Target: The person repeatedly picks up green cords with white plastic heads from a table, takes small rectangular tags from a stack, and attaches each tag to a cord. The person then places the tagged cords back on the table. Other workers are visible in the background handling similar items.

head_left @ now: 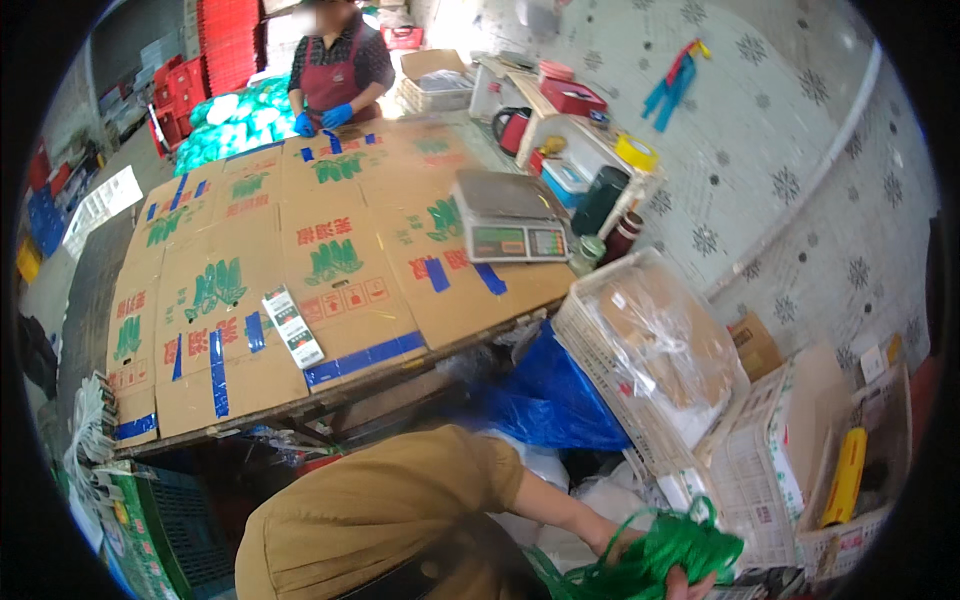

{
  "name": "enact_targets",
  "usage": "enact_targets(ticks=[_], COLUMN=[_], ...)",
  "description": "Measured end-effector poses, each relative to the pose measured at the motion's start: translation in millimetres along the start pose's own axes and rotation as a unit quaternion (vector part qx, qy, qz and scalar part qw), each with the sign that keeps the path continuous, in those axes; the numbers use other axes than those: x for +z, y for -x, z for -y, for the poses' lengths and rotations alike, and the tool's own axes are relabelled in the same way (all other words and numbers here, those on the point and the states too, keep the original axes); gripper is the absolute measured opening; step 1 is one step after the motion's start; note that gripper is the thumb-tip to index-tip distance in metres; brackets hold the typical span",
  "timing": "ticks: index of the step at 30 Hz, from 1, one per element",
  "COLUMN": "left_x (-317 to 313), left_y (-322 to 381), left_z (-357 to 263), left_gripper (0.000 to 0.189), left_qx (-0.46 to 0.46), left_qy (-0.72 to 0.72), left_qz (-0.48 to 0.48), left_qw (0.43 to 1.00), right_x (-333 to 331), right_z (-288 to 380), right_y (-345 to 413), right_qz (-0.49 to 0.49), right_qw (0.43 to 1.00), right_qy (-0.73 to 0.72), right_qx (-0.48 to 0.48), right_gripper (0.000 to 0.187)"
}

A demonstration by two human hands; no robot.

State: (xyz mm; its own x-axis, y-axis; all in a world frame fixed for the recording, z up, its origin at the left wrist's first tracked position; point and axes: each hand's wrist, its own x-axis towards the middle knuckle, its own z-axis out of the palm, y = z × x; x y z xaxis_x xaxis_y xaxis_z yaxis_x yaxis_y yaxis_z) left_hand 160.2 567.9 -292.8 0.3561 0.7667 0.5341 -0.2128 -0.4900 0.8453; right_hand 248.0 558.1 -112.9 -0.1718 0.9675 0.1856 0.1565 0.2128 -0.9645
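At the lower right, my left hand grips a bunch of green mesh netting, with part of the hand hidden in its folds. The fingertips of my right hand hold the same netting from below, at the picture's bottom edge; the rest of that hand is out of sight. Loose green strands loop above and left of the hands. Beneath and behind the netting lie white plastic bags. A white plastic crate stands just beyond it to the right.
A cardboard-covered table bears a digital scale and a label strip. Across it stands a person in blue gloves. Nearby are a crate of bagged cardboard, blue plastic sheeting, a yellow tool and a shelf.
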Motion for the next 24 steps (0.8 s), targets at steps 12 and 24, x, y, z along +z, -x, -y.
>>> enact_targets(ticks=[12, 24], left_x=[-289, -232], left_y=[254, 502], left_z=[-228, -201], left_gripper=[0.04, 0.08], left_qx=[0.221, -0.295], left_qy=[-0.03, 0.065], left_qz=[-0.59, -0.753], left_qw=[0.776, 0.585], right_x=[402, 538], right_z=[138, -109], right_y=[14, 53], right_qz=[0.565, 0.569], right_qw=[0.743, 0.716], right_qy=[-0.035, 0.274], right_qx=[-0.356, -0.297], right_gripper=[0.039, 0.051])
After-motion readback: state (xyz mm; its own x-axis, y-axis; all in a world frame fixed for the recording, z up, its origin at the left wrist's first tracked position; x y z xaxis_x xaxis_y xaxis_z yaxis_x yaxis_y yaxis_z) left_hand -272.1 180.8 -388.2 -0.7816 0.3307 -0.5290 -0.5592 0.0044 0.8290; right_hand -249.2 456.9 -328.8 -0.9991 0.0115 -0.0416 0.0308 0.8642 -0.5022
